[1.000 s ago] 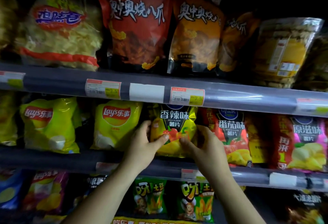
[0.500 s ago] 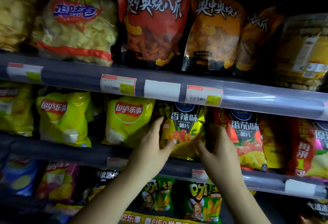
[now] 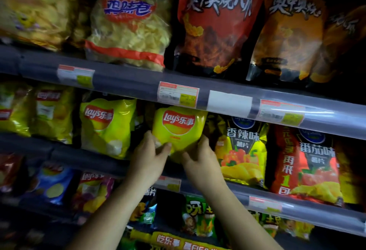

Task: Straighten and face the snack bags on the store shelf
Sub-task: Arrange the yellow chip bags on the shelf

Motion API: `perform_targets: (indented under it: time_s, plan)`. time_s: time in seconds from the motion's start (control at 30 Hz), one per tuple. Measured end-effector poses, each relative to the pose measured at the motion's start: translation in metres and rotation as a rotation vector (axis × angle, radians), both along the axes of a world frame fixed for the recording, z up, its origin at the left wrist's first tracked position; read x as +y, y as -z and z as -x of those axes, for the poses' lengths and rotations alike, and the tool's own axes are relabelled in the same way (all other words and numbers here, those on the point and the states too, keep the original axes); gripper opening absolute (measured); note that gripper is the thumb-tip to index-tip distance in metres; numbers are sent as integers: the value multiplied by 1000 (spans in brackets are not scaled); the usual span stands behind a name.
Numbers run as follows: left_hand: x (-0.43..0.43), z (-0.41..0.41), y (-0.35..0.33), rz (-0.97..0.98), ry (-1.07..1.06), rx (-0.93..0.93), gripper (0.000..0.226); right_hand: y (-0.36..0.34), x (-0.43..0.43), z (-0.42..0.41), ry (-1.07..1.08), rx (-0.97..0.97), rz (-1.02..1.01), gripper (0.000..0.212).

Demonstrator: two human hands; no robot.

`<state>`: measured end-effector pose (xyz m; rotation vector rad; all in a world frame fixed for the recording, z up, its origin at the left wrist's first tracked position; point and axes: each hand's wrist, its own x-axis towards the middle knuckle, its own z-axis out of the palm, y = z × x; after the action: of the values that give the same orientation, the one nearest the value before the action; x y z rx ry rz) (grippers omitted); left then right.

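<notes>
A yellow Lay's chip bag (image 3: 179, 129) stands on the middle shelf (image 3: 89, 156), its red logo facing out. My left hand (image 3: 149, 154) grips its lower left corner. My right hand (image 3: 200, 157) holds its lower right edge. Both hands cover the bag's bottom. To its right stands a black-and-yellow spicy chip bag (image 3: 240, 150), to its left another yellow Lay's bag (image 3: 106, 127).
A red tomato chip bag (image 3: 309, 162) stands at the right. Large red (image 3: 215, 22) and orange (image 3: 291, 32) pouches and a clear chip bag (image 3: 128, 28) fill the top shelf. Its rail (image 3: 227, 101) with price tags hangs just above the held bag. Green bags (image 3: 200, 220) sit below.
Both hands have left the spicy chip bag and moved left onto the yellow Lay's bag. The camera view has swung left as well.
</notes>
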<state>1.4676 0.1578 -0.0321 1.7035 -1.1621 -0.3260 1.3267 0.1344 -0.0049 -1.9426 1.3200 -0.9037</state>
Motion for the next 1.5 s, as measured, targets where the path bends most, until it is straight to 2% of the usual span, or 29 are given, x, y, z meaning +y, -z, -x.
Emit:
perform_targets:
  time_s: [0.07,0.13,0.23,0.27,0.3,0.33,0.4,0.53,0.67,0.87,0.97,1.07,1.17,1.23,1.37,1.5]
  plan:
    - [3,-7,-8,64,9,-54,41,-5,0,2,46,-66,61,25]
    - [11,-15,-17,99,36,-54,48,-12,1,9,46,-145,68,29]
    - [34,-22,-31,93,193,215,12,-16,11,22,-17,-287,-82,43]
    - [41,-23,-31,72,286,334,10,-16,16,29,-60,-333,-153,44]
    - [47,-23,-29,35,385,435,17,-16,21,36,-110,-367,-218,46]
    - [52,-22,-26,-1,451,512,37,-16,26,41,-159,-384,-266,49]
    - [60,-16,-17,-20,513,588,61,-16,35,49,-212,-418,-341,57]
    - [79,-5,-3,15,595,652,71,-4,36,67,-193,-611,-515,54]
    - [99,8,7,-1,652,726,75,4,43,91,-243,-692,-631,51]
    - [113,30,5,-112,609,699,79,9,59,110,-251,-705,-687,49]
    - [114,46,-16,32,508,705,64,9,65,121,-323,-631,-670,52]
    - [113,72,-36,180,379,641,35,11,70,130,-438,-550,-670,52]
    - [114,85,-44,188,322,570,30,14,72,140,-530,-524,-698,59]
    - [117,87,-46,172,293,577,21,13,71,151,-584,-525,-715,57]
    - [121,95,-42,169,242,626,25,20,68,170,-573,-506,-736,71]
    - [123,112,-38,209,190,652,28,26,69,184,-559,-499,-757,57]
